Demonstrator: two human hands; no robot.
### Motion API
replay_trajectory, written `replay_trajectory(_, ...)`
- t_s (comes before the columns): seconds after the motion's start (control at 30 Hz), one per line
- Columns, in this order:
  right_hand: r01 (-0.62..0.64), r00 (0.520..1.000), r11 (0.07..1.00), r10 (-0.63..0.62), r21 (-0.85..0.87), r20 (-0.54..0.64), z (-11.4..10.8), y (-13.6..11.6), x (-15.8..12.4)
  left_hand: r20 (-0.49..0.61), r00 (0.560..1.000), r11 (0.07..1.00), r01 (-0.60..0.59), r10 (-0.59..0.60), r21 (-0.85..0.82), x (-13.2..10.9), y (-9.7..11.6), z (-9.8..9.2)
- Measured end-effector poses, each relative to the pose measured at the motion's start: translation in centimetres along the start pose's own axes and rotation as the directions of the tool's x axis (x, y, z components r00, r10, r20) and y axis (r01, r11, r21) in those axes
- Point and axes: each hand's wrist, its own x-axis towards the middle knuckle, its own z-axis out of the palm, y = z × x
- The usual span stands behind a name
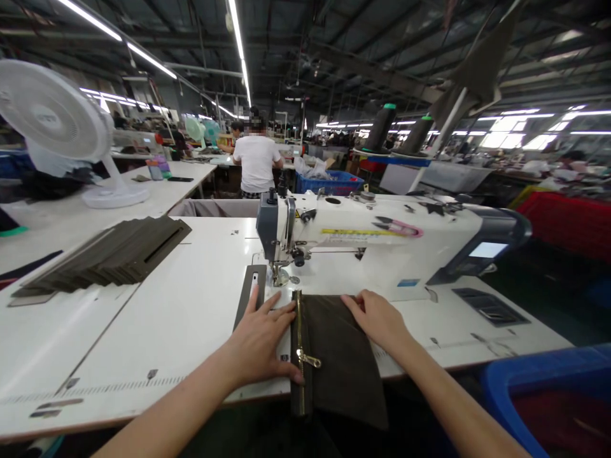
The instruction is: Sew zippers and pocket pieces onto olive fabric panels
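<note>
A dark brown fabric piece with a brass zipper along its left side lies in front of the sewing machine, hanging over the table's front edge. The zipper's pull points right. My left hand is spread flat, its thumb and a fingertip touching the zipper's left side. Under its other fingers is a dark panel with a slot, close to the machine's presser foot. My right hand has thumb and fingers closed on the fabric piece's top right corner.
A stack of dark slotted panels lies on the left. Pink-handled thread snips rest on the machine. A white fan stands behind left; a blue bin is at right front. A person in a white shirt is further back.
</note>
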Motion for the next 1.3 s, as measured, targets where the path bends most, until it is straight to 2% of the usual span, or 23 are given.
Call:
replay_trajectory(0.1, -0.027, 1.000, 0.998, 0.027, 0.051, 0.010, 0.8, -0.1, 0.2, -0.051, 0.998, 0.997, 0.024, -0.021, 0.070, 1.0, 0.5, 0.3)
replay_trajectory(0.2, -0.054, 0.998, 0.997, 0.055, 0.052, -0.023, 1.0, -0.9, 1.1, -0.037, 0.999, 0.996, 0.024, -0.021, 0.091, 1.6, 0.5, 0.4)
replay_trajectory(0.37, -0.068, 0.997, 0.995, 0.065, -0.072, -0.048, 1.2, -1.0, 1.9, 0.037, 0.998, 0.994, 0.054, -0.058, 0.098, 1.6, 0.3, 0.5)
replay_trajectory(0.53, -0.013, 0.999, 0.980, 0.006, -0.200, -0.034, 0.9, -2.0, 1.3, 0.060, 0.996, 0.991, 0.060, -0.067, 0.116, 1.8, 0.4, 0.5)
replay_trajectory(0.57, 0.026, 0.999, 0.978, -0.035, -0.207, -0.042, 0.8, -2.5, 0.9, 0.067, 0.996, 0.992, 0.057, -0.065, 0.114, 1.8, 0.3, 0.5)
replay_trajectory(0.63, 0.205, 0.977, 0.962, -0.212, -0.182, -0.022, 0.7, -3.3, -0.3, 0.074, 0.995, 0.992, 0.051, -0.059, 0.112, 1.8, 0.3, 0.6)
replay_trajectory(0.7, 0.420, 0.908, 0.901, -0.417, -0.106, 0.051, 1.0, -3.7, -1.6, 0.076, 0.995, 0.992, 0.051, -0.060, 0.115, 1.8, 0.2, 0.6)
replay_trajectory(0.73, 0.485, 0.873, 0.872, -0.479, -0.067, 0.093, 1.3, -3.7, -2.2, 0.077, 0.995, 0.992, 0.053, -0.062, 0.118, 1.8, 0.2, 0.7)
replay_trajectory(0.77, 0.511, 0.854, 0.859, -0.502, -0.039, 0.134, 1.6, -3.6, -2.7, 0.080, 0.995, 0.991, 0.054, -0.064, 0.120, 1.8, 0.2, 0.7)
replay_trajectory(0.83, 0.484, 0.861, 0.874, -0.469, -0.033, 0.197, 2.0, -3.2, -3.3, 0.088, 0.994, 0.991, 0.057, -0.067, 0.118, 1.8, 0.4, 0.7)
replay_trajectory(0.97, 0.461, 0.867, 0.886, -0.441, -0.039, 0.233, 1.6, -3.2, -3.1, 0.107, 0.991, 0.992, 0.070, -0.081, 0.103, 1.8, 0.8, 0.3)
replay_trajectory(1.07, 0.493, 0.854, 0.869, -0.491, 0.033, 0.172, 0.8, -3.9, -3.1, 0.124, 0.990, 0.997, 0.055, -0.062, 0.060, 1.0, 0.2, -0.6)
replay_trajectory(1.13, 0.530, 0.833, 0.841, -0.540, 0.107, 0.121, 0.6, -4.3, -3.2, 0.104, 0.992, 0.997, 0.064, -0.067, 0.033, -0.3, -0.8, -1.2)
replay_trajectory(1.23, 0.562, 0.806, 0.814, -0.579, 0.146, 0.127, 1.0, -4.8, -3.5, 0.056, 0.988, 0.989, 0.139, -0.142, 0.056, -3.2, -2.9, -2.0)
replay_trajectory(1.3, 0.565, 0.798, 0.812, -0.583, 0.145, 0.153, 1.4, -5.0, -3.6, 0.077, 0.984, 0.985, 0.153, -0.159, 0.080, -5.5, -3.8, -2.0)
